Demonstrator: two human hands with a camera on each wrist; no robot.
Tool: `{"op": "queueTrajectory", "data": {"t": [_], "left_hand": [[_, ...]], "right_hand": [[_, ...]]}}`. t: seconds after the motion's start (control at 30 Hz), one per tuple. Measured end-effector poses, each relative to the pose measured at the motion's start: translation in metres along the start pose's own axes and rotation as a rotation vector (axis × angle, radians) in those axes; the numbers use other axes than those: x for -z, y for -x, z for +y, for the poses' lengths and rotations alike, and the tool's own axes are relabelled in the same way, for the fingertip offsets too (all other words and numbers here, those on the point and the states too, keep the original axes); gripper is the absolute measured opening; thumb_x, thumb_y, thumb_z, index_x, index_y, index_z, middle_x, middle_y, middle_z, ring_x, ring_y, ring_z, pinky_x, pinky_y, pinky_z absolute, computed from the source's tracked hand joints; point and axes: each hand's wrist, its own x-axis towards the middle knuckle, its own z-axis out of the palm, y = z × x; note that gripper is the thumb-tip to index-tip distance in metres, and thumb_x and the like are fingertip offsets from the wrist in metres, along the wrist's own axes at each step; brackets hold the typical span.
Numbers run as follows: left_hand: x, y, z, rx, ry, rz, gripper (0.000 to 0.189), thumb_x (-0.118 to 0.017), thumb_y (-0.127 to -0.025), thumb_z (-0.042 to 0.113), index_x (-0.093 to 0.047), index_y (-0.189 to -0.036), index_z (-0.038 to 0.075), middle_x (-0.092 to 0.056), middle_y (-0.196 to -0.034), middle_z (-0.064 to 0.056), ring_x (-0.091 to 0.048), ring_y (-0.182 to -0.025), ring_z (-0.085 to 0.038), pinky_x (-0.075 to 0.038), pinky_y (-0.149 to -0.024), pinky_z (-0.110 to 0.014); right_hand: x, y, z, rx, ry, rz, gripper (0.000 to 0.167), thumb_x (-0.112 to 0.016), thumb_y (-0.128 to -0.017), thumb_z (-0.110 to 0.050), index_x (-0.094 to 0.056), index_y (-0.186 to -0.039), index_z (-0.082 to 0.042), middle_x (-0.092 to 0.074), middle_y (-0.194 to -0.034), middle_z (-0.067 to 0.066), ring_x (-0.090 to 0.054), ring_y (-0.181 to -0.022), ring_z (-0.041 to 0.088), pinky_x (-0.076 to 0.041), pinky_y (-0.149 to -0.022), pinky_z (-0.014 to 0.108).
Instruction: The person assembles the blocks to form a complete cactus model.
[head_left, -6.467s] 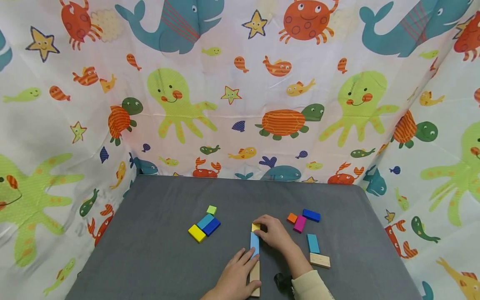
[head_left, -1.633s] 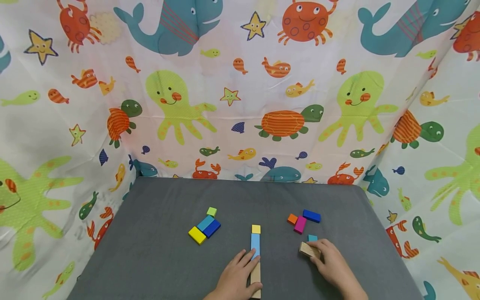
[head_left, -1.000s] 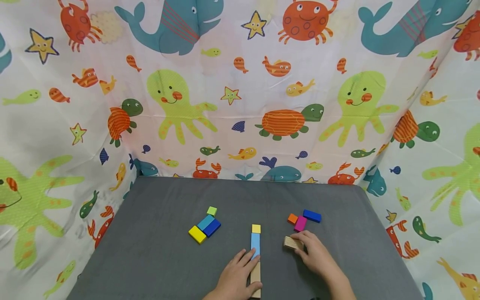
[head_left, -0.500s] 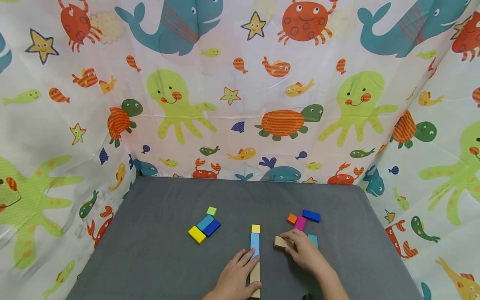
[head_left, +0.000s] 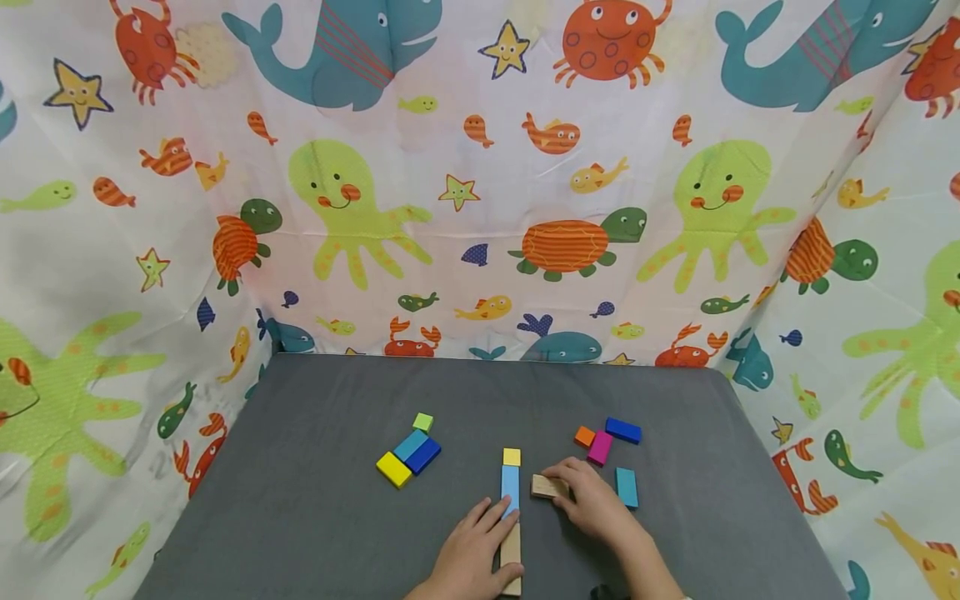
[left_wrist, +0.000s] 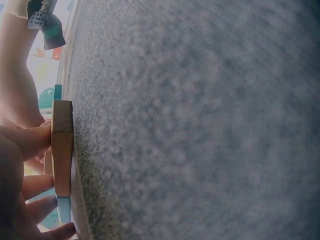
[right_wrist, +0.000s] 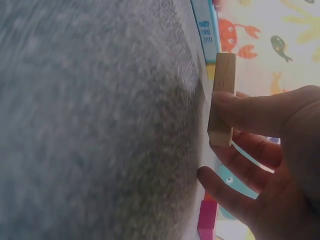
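My right hand (head_left: 596,504) pinches a small natural-wood block (head_left: 545,486) between thumb and fingers, just right of a row of blocks. In the right wrist view, the thumb lies across that wooden block's (right_wrist: 225,75) side. The row runs front to back: a long wooden block (head_left: 512,540), a light blue block (head_left: 510,480) and a small yellow block (head_left: 512,457) at the far end. With fingers spread, my left hand (head_left: 468,552) rests on the row, fingertips on the light blue block and thumb on the wooden one, partly covering both.
On the left lie a green cube (head_left: 423,422) and teal (head_left: 410,444), dark blue (head_left: 423,455) and yellow (head_left: 393,469) blocks. Orange (head_left: 584,436), magenta (head_left: 599,448) and blue (head_left: 623,431) blocks sit back right. A teal block (head_left: 626,487) lies right of my right hand.
My right hand has left the yellow block, picked up the wooden block beside the teal one and carried it left toward the row. My left hand has stayed on the row.
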Motion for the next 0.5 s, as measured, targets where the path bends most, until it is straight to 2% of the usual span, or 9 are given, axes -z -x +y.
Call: {"op": "queueTrajectory", "data": {"t": [0.27, 0.5], "left_hand": [[0.0013, 0.0002, 0.0011, 0.010, -0.008, -0.006, 0.074, -0.058, -0.091, 0.068, -0.039, -0.155, 0.036, -0.030, -0.164, 0.013, -0.036, -0.148, -0.029, -0.040, -0.113, -0.054], [0.0022, 0.0019, 0.0030, 0.010, -0.008, -0.006, 0.075, -0.057, -0.091, 0.068, -0.039, -0.156, 0.034, -0.029, -0.165, 0.013, -0.035, -0.149, -0.028, -0.039, -0.114, -0.055]], "right_hand": [[-0.0058, -0.0068, -0.0059, 0.039, 0.022, -0.014, 0.032, -0.078, -0.087, -0.009, -0.072, -0.118, -0.018, -0.064, -0.110, -0.004, -0.058, -0.103, 0.016, -0.054, -0.094, 0.046], [-0.0097, -0.0108, -0.0079, 0.062, 0.025, -0.058, 0.033, -0.077, -0.088, -0.008, -0.071, -0.120, -0.017, -0.065, -0.113, -0.002, -0.060, -0.107, 0.020, -0.053, -0.097, 0.048]]}}
